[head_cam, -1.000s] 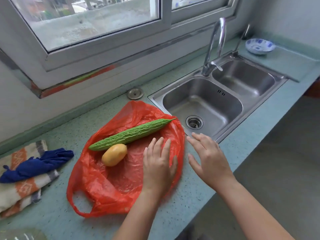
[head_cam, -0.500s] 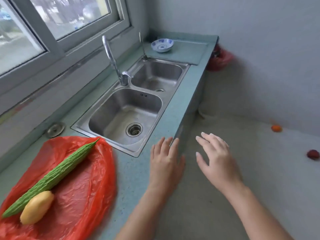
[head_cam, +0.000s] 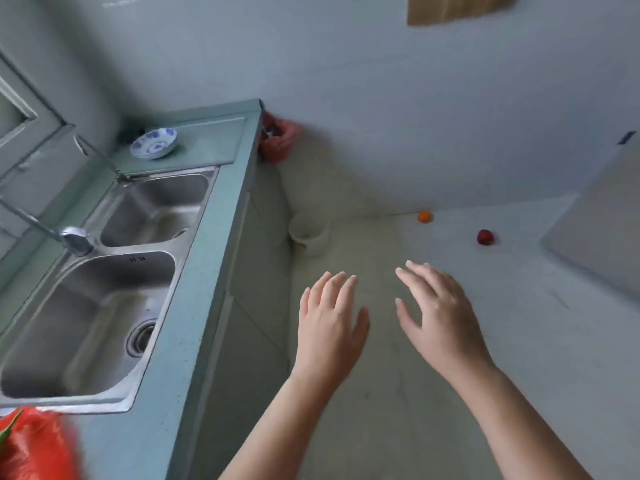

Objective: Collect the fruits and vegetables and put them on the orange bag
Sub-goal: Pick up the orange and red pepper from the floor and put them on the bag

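Only a corner of the orange bag (head_cam: 34, 445) shows at the bottom left on the counter, with the green tip of the bitter gourd (head_cam: 8, 427) on it. A small orange fruit (head_cam: 424, 216) lies on the floor by the far wall. A dark red fruit (head_cam: 485, 237) lies on the floor a little to its right. My left hand (head_cam: 329, 323) and my right hand (head_cam: 440, 313) hover side by side over the floor, palms down, fingers spread, holding nothing. Both fruits are well beyond my fingertips.
The teal counter (head_cam: 207, 271) with a double steel sink (head_cam: 104, 306) and tap (head_cam: 72, 237) runs along the left. A blue-patterned bowl (head_cam: 154, 143) sits at its far end. A red bag (head_cam: 277, 140) and a white pot (head_cam: 310, 235) stand on the floor beside the cabinet.
The view has swung right, away from the bag on the counter toward the floor. Both hands have left the counter and now hover over the floor. The two fruits on the floor appear nearer.
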The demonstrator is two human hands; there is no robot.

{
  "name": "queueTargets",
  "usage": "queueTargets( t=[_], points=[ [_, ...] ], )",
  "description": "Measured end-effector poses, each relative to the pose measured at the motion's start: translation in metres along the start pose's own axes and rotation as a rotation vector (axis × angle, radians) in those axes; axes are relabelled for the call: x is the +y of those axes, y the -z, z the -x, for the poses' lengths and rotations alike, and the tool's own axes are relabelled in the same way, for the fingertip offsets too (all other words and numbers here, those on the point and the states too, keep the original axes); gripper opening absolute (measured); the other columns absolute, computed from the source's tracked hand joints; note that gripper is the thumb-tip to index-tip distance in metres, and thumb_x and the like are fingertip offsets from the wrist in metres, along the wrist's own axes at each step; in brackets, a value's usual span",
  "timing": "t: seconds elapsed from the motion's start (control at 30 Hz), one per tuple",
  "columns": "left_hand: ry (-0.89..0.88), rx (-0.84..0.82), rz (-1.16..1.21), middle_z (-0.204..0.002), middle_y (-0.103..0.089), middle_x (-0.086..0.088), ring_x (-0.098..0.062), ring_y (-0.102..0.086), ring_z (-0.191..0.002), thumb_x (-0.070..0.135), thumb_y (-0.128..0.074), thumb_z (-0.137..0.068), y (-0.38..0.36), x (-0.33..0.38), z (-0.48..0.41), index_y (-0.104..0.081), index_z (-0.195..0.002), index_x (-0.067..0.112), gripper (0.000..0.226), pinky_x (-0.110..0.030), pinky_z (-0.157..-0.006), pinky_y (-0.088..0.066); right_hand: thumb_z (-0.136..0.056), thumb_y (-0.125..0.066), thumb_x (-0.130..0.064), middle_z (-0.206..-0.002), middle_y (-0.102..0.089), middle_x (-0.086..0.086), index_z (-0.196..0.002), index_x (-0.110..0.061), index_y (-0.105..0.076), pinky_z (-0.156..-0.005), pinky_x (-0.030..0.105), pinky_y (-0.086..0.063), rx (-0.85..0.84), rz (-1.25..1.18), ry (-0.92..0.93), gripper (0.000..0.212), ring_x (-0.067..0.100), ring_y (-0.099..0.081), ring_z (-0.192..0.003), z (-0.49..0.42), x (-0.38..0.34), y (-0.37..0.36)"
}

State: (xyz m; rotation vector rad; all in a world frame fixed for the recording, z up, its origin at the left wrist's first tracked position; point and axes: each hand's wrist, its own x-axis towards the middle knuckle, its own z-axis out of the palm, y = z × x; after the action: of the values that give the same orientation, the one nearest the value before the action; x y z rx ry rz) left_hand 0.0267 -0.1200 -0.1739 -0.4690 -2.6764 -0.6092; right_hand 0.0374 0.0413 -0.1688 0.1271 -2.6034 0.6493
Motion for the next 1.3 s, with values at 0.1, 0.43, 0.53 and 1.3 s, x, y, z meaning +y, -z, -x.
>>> queueTargets(
  t=[0.1,0.43,0.53,1.3],
  points=[
    [-0.078,-0.048,0.042,-0.117,-0.061,-0.007,-0.031,-0.053,-0.115,0.033,-0.044,-0.083,-0.023,0.024,-0.017,-0.050,-0.117,0.013,0.040,-0.048,-0.092,-0.045,-0.078,-0.053,-0.020,-0.112,-0.063,0.016,-0.110,-0.003,-0.062,-0.089,0.044,-0.046,0.041,0.037,-0.079,0.037,0.035,-0.058,-0.104,0.005,0.033,0.015],
    [-0.203,-0.151,0.147,-0.115,-0.062,-0.008,-0.032,-0.054,-0.113,0.032,-0.044,-0.082,-0.103,0.056,-0.093,-0.052,-0.116,0.013,0.041,-0.048,-0.093,-0.044,-0.077,-0.053,-0.019,-0.109,-0.064,0.016,-0.107,-0.002,-0.063,-0.087,0.042,-0.048,0.075,0.145,-0.229,0.036,0.031,-0.057,-0.102,-0.022,0.113,0.017],
    [-0.225,-0.152,0.182,-0.114,-0.062,-0.008,-0.032,-0.054,-0.112,0.032,-0.044,-0.082,-0.133,0.053,-0.134,-0.049,-0.116,0.014,0.040,-0.048,-0.092,-0.045,-0.073,-0.058,-0.016,-0.106,-0.065,0.016,-0.104,-0.001,-0.064,-0.084,0.047,-0.050,0.039,0.186,-0.246,0.035,0.034,-0.060,-0.099,-0.056,0.137,0.004],
    [-0.297,-0.251,0.274,-0.111,-0.063,-0.008,-0.030,-0.055,-0.109,0.032,-0.044,-0.082,-0.314,0.065,-0.430,-0.054,-0.114,0.012,0.039,-0.046,-0.090,-0.047,-0.072,-0.061,-0.016,-0.103,-0.066,0.015,-0.099,-0.002,-0.064,-0.080,0.053,-0.050,0.025,0.256,-0.365,0.031,0.033,-0.062,-0.097,-0.313,0.347,-0.052]
  ],
)
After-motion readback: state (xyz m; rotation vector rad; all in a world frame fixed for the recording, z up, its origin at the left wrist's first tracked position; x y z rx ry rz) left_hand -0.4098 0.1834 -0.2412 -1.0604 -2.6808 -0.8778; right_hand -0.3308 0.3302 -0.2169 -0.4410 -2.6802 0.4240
